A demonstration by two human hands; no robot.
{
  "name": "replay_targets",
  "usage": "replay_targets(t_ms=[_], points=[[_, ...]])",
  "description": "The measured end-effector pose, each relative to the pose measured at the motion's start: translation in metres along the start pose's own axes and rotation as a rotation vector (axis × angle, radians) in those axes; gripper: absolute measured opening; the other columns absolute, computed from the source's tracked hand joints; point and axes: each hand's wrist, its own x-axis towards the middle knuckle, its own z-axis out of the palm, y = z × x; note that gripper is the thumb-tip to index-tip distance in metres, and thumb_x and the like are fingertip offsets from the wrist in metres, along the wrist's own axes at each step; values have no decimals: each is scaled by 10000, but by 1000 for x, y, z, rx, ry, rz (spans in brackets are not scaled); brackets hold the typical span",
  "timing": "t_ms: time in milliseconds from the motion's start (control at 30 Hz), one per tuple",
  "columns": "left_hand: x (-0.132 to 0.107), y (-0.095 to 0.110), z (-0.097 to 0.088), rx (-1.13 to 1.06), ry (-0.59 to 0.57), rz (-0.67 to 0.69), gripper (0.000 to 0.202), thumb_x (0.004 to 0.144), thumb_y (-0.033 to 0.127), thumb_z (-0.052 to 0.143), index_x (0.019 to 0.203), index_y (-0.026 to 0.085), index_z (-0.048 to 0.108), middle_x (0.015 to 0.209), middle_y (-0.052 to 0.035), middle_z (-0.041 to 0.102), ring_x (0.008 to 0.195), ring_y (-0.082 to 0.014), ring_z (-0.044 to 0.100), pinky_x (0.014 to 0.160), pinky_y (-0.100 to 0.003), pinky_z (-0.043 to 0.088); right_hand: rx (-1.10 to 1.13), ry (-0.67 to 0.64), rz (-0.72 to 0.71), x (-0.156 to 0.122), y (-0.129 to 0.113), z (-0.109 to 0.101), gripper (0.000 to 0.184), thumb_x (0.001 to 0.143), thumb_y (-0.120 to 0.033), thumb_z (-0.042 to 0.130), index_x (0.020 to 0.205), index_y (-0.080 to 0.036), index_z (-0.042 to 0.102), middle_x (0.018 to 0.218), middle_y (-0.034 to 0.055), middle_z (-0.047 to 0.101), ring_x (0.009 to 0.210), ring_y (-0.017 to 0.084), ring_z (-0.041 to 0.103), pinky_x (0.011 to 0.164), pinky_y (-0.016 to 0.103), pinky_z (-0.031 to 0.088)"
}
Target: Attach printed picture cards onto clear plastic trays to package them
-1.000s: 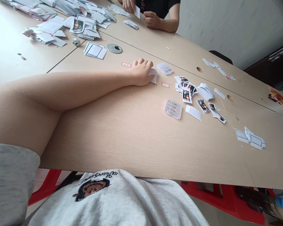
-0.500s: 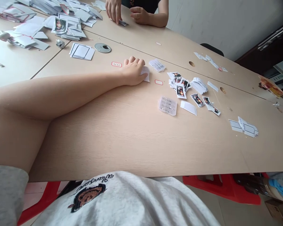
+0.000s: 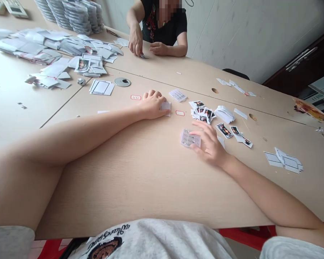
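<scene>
A small white card [image 3: 166, 107] lies on the table, partly covered by my left hand [image 3: 153, 105]. That hand rests palm down with its fingers apart and bent, the thumb on the card's near edge. My right hand [image 3: 209, 144] reaches over a clear plastic compartment box [image 3: 187, 139] with several small metallic pieces inside. Its fingers are spread around the box's right side, and I cannot tell whether they touch it. Behind this hand lies a heap of black printed cards [image 3: 203, 117]. Red-bordered labels [image 3: 180, 113] lie near both hands.
Another clear box [image 3: 178, 95] sits farther back. White paper slips [image 3: 224, 114] and strips [image 3: 284, 160] lie to the right. At the far left are a large paper pile [image 3: 51, 45] and stacked clear cases [image 3: 75, 16]. A co-worker [image 3: 162, 34] sits across the table, handling a small card.
My right hand has come into view from the right and reached the near clear box. The camera view has tilted up, showing more of the far side. My left hand stays on the white card.
</scene>
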Motion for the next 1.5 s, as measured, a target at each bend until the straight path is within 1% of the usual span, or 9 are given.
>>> replay_targets(t_ms=[200, 400, 633, 767, 867, 1000, 1167, 1300, 1500], points=[[0, 1, -1, 27, 41, -46, 523, 881, 412, 369, 1371, 240, 434, 1401, -128, 397, 1319, -353, 276, 1056, -528, 242, 66, -40, -18, 3, -1, 8, 383, 947, -352, 393, 1272, -246, 567, 1356, 54, 486, 1102, 231, 501, 969, 428, 369], [-2, 1, -3, 9, 79, -14, 522, 919, 464, 265, 1354, 223, 423, 1399, -130, 407, 1289, -328, 303, 1029, -521, 282, 23, 0, 9, 8, -7, 9, 454, 976, -401, 293, 1341, -262, 523, 1187, 70, 542, 987, 208, 509, 906, 417, 338], [-2, -2, -1, 45, 52, 14, 466, 895, 481, 312, 1209, 217, 534, 1334, -130, 463, 1247, -317, 342, 1021, -509, 301, -152, 96, 230, 80, 29, -2, 323, 907, -310, 439, 1142, -222, 642, 1233, 90, 548, 1152, 289, 459, 968, 481, 312], [-2, -3, -1, 72, 26, 13, 462, 882, 477, 346, 1213, 219, 538, 1332, -134, 456, 1244, -327, 342, 1015, -514, 309, -107, -4, 488, 97, 59, -30, 289, 848, -265, 487, 1068, -192, 660, 1147, 114, 576, 1028, 281, 539, 876, 433, 419], [-1, -3, -2, 86, 6, 12, 465, 878, 475, 350, 1225, 221, 528, 1338, -129, 451, 1248, -334, 336, 1012, -521, 311, -51, -158, 501, 78, 71, -47, 359, 826, -350, 564, 1152, -211, 625, 1205, 79, 567, 1027, 254, 558, 868, 384, 447], [2, -4, -2, 88, 11, 22, 470, 879, 480, 344, 1225, 222, 529, 1323, -135, 460, 1241, -344, 340, 1002, -525, 314, 3, -400, 468, 54, 80, -58, 706, 743, -498, 676, 1376, -263, 467, 1378, 61, 462, 1184, 294, 498, 945, 400, 438], [2, -4, -2, 94, -4, 17, 473, 876, 451, 352, 1226, 185, 530, 1324, -142, 463, 1234, -340, 345, 998, -521, 314, -79, -257, 568, 57, 93, -52, 579, 879, -346, 517, 1424, -184, 410, 1458, 81, 386, 1325, 289, 381, 1074, 429, 342], [2, -3, -2, 94, -12, 10, 468, 875, 436, 367, 1226, 170, 527, 1325, -142, 468, 1229, -336, 347, 997, -520, 311, -52, -185, 591, 60, 101, -38, 493, 885, -225, 439, 1373, -172, 478, 1399, 86, 467, 1282, 272, 436, 1078, 436, 317], [3, -5, 0, 85, -4, 20, 453, 876, 439, 377, 1223, 186, 522, 1323, -136, 461, 1235, -338, 343, 1002, -516, 304, 8, -17, 600, 59, 113, -24, 449, 879, -283, 448, 1314, -207, 530, 860, 39, 677, 868, 204, 604, 987, 419, 349]])
